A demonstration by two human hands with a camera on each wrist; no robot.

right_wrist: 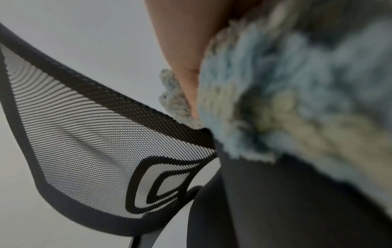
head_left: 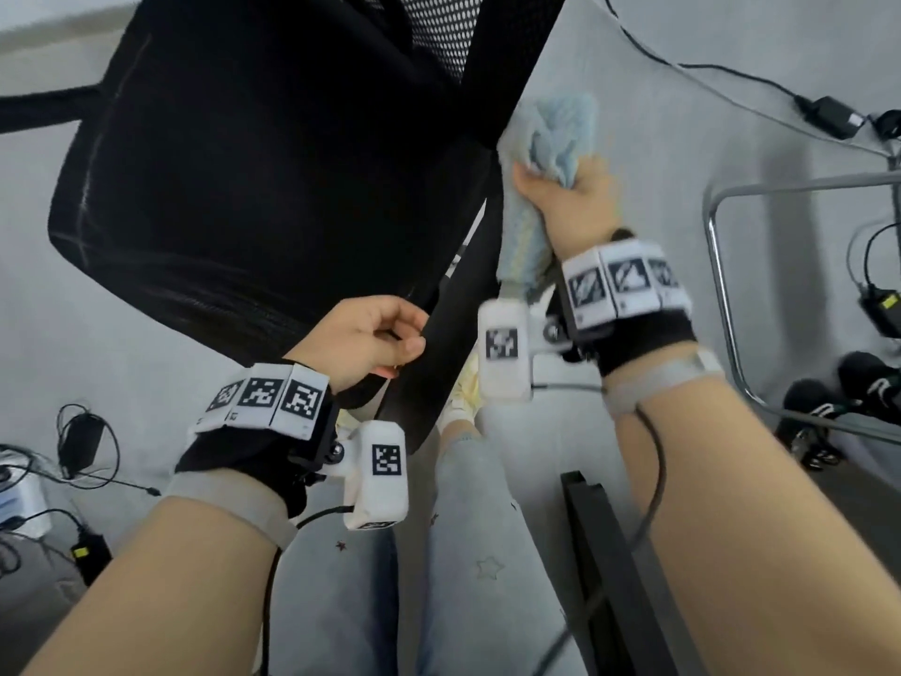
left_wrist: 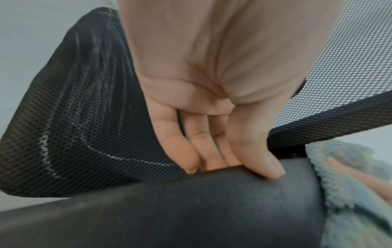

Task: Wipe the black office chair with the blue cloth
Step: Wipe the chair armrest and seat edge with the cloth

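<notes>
The black office chair (head_left: 253, 178) fills the upper left of the head view, mesh seat toward me and mesh backrest (head_left: 439, 26) at the top. Its black armrest (head_left: 439, 344) runs down the middle. My left hand (head_left: 375, 339) grips the near part of that armrest (left_wrist: 201, 209), fingers curled over its inner edge next to the seat mesh (left_wrist: 84, 125). My right hand (head_left: 565, 197) holds the bunched blue cloth (head_left: 556, 134) and presses it against the far end of the armrest. The cloth (right_wrist: 297, 100) fills the right wrist view and hides most of my right fingers.
Grey floor all around. Cables and a black power adapter (head_left: 829, 114) lie at the upper right, a chrome tube frame (head_left: 721, 265) at the right, more adapters and wires (head_left: 78, 441) at the lower left. A black bar (head_left: 614, 568) stands by my legs.
</notes>
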